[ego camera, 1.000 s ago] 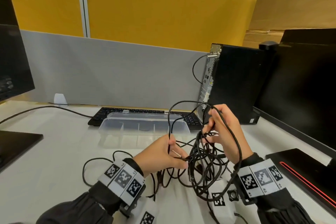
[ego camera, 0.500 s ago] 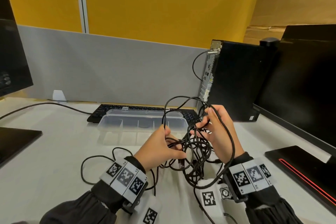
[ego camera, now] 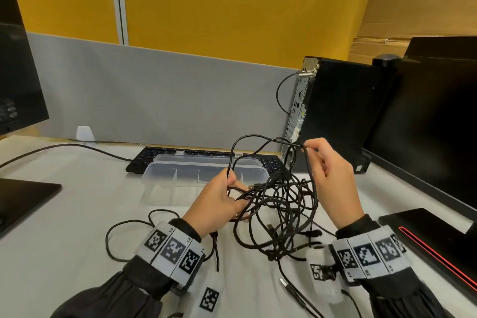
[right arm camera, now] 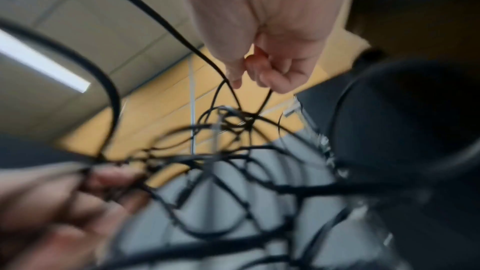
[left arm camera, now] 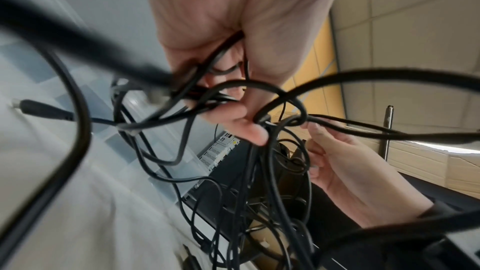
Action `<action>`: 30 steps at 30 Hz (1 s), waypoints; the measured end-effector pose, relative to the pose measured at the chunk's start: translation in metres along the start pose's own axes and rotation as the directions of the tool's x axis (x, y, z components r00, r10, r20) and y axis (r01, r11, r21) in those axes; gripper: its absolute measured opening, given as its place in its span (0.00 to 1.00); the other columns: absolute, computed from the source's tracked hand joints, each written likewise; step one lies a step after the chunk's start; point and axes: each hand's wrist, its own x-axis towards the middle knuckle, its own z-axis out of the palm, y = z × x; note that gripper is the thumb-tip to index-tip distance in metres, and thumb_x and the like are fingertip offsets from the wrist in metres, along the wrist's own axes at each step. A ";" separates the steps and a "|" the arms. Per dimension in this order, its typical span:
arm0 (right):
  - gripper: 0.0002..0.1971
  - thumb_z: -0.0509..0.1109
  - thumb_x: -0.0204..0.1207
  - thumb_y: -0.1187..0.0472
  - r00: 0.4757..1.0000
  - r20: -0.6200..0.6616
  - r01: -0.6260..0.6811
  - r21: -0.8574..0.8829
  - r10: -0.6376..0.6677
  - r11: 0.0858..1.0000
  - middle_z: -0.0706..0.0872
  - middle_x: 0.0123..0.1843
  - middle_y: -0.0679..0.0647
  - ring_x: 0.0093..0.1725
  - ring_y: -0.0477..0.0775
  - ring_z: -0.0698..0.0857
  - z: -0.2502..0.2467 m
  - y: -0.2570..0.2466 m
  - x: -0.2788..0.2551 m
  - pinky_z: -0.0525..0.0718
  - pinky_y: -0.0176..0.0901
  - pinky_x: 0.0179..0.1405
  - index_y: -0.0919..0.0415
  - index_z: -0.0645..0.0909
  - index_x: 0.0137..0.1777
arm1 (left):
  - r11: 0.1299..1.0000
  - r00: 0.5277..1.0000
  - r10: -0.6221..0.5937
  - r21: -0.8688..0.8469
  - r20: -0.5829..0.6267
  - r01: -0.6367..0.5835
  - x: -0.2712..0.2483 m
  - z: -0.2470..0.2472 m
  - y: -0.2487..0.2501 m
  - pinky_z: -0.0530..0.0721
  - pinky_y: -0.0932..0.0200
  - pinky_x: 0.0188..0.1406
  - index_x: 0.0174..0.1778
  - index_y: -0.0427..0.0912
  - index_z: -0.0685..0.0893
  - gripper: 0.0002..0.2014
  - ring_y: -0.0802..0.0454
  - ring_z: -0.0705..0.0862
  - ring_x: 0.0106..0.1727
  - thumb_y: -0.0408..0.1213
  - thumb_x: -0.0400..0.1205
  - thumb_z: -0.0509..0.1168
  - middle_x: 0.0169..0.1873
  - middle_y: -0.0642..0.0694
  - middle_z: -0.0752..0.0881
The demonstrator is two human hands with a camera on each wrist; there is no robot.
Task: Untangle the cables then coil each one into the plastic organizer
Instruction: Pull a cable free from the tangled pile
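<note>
Cables (ego camera: 281, 204) are hanging as one black tangle above the surface (ego camera: 77, 214), the left hand (ego camera: 219, 204) clenching a bunch of strands, the right hand (ego camera: 333, 178) pinching one loop. Pulling that loop hard is risking tighter knots. Plastic organizer (ego camera: 204, 170) is sitting empty at 12 o'clock against the keyboard (ego camera: 144, 160); open room at 9, computer tower (ego camera: 340, 111) crowding 2.

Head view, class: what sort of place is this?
Most likely an office desk in a cubicle: a keyboard, a desktop computer tower, a monitor, and a grey and yellow partition behind.
</note>
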 end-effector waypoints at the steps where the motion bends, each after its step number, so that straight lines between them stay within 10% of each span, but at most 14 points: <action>1: 0.07 0.58 0.84 0.60 0.999 0.023 0.047 -0.083 -0.045 0.995 0.75 0.33 0.45 0.33 0.39 0.76 -0.001 0.001 0.001 0.74 0.29 0.33 0.55 0.77 0.51 | 1.000 1.000 -0.007 -0.016 -0.005 0.007 0.000 -0.001 0.001 0.89 0.52 0.35 0.39 0.43 0.62 0.18 0.44 0.88 0.33 0.26 0.77 0.69 0.49 0.43 0.86; 4: 0.10 0.56 0.82 0.57 0.983 0.119 0.172 -0.325 -0.140 0.930 0.73 0.37 0.51 0.32 0.51 0.75 -0.006 0.004 0.002 0.75 0.44 0.25 0.57 0.78 0.55 | 1.000 1.000 -0.001 -0.009 -0.008 0.001 0.001 -0.001 -0.001 0.84 0.56 0.38 0.39 0.43 0.62 0.18 0.49 0.83 0.35 0.27 0.77 0.69 0.50 0.36 0.86; 6: 0.06 0.61 0.81 0.61 0.975 0.147 0.217 -0.441 -0.168 0.871 0.69 0.36 0.51 0.30 0.51 0.71 -0.015 0.006 0.006 0.65 0.37 0.21 0.58 0.78 0.53 | 1.000 1.000 -0.017 0.004 -0.023 0.017 0.001 -0.005 -0.003 0.82 0.63 0.39 0.39 0.43 0.64 0.17 0.55 0.81 0.39 0.26 0.78 0.68 0.50 0.36 0.85; 11: 0.04 0.63 0.81 0.59 0.983 0.174 0.077 -0.109 -0.058 0.991 0.83 0.40 0.47 0.40 0.43 0.81 -0.044 0.002 0.023 0.76 0.31 0.38 0.52 0.79 0.47 | 0.986 0.990 -0.140 -0.094 -0.016 0.138 0.002 -0.017 -0.007 0.70 0.63 0.31 0.36 0.44 0.62 0.16 0.60 0.71 0.27 0.28 0.77 0.65 0.31 0.50 0.71; 15: 0.06 0.62 0.82 0.59 0.992 0.116 0.054 -0.029 -0.051 0.998 0.80 0.34 0.47 0.32 0.40 0.77 -0.045 -0.015 0.036 0.74 0.27 0.31 0.57 0.80 0.47 | 0.986 0.987 -0.163 -0.023 -0.018 0.162 -0.001 -0.010 0.005 0.79 0.53 0.53 0.44 0.46 0.70 0.17 0.56 0.76 0.46 0.56 0.77 0.64 0.43 0.55 0.77; 18: 0.08 0.60 0.83 0.58 0.991 0.134 0.027 0.033 -0.032 0.999 0.79 0.34 0.47 0.33 0.41 0.77 -0.047 -0.027 0.046 0.74 0.29 0.32 0.60 0.79 0.49 | 0.986 0.991 -0.126 0.105 -0.049 0.130 -0.003 -0.025 0.017 0.76 0.52 0.61 0.62 0.43 0.75 0.40 0.54 0.78 0.59 0.74 0.70 0.49 0.60 0.50 0.80; 21: 0.08 0.60 0.82 0.57 0.966 0.259 0.042 -0.054 -0.027 0.998 0.83 0.39 0.49 0.38 0.42 0.81 -0.059 -0.038 0.050 0.75 0.27 0.35 0.57 0.79 0.50 | 0.970 0.980 0.046 0.242 -0.191 0.001 -0.002 -0.055 0.024 0.76 0.54 0.49 0.52 0.33 0.78 0.36 0.45 0.81 0.49 0.66 0.77 0.47 0.49 0.39 0.83; 25: 0.05 0.60 0.81 0.51 0.776 0.621 0.085 -0.284 0.115 0.955 0.82 0.37 0.46 0.35 0.38 0.80 -0.057 -0.046 0.045 0.74 0.30 0.35 0.44 0.78 0.50 | 0.980 0.960 0.153 0.164 -0.235 -0.116 0.004 -0.080 0.034 0.77 0.53 0.44 0.34 0.38 0.75 0.21 0.51 0.77 0.34 0.50 0.85 0.53 0.30 0.47 0.79; 30: 0.22 0.62 0.77 0.40 0.805 0.593 0.084 -0.081 -0.019 0.993 0.80 0.61 0.42 0.61 0.40 0.78 -0.005 -0.075 0.033 0.76 0.37 0.59 0.47 0.73 0.68 | 0.977 0.952 0.164 -0.092 -0.258 -0.193 0.009 -0.088 0.056 0.80 0.65 0.32 0.33 0.41 0.71 0.16 0.57 0.77 0.25 0.43 0.85 0.57 0.25 0.50 0.79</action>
